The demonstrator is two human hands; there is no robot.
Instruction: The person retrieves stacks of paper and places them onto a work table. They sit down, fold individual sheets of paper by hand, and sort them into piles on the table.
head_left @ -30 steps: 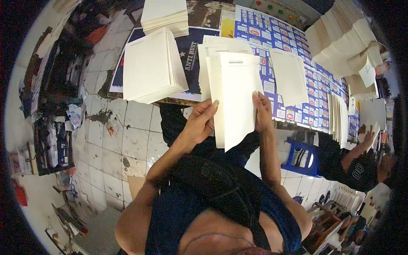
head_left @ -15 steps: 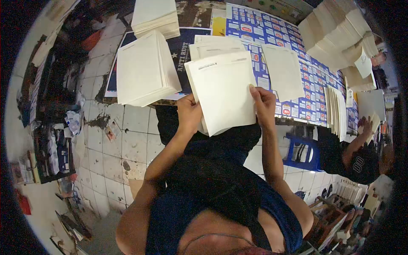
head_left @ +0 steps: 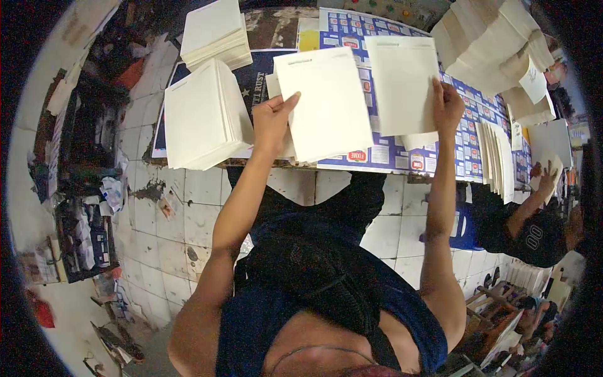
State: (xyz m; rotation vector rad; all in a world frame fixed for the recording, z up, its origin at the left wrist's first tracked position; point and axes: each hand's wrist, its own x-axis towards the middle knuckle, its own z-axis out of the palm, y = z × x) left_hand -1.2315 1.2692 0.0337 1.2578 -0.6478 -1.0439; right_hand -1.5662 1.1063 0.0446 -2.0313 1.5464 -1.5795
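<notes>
My left hand (head_left: 273,120) pinches the left edge of a white paper sheet (head_left: 328,107) with a small printed header, held over the front of the table. Whether it is one sheet or several, I cannot tell. My right hand (head_left: 447,108) grips the right edge of another headed sheet of paper (head_left: 404,88), to the right of the first. Below that one, the curled lower edge of more paper (head_left: 419,141) shows. More paper lies partly hidden behind my left hand. Left of it stands a thick stack of paper (head_left: 201,119).
A second paper stack (head_left: 215,34) stands at the back left. Blue printed sheets (head_left: 389,154) cover the table. Fanned paper (head_left: 495,160) lies at the right, with tall piles (head_left: 490,47) behind. A co-worker (head_left: 527,226) handles paper at the far right, near a blue stool (head_left: 463,229).
Both hands were on the same paper in the middle; now they are apart. My right hand has moved right with a sheet, over the paper lying there. My left hand has moved up slightly.
</notes>
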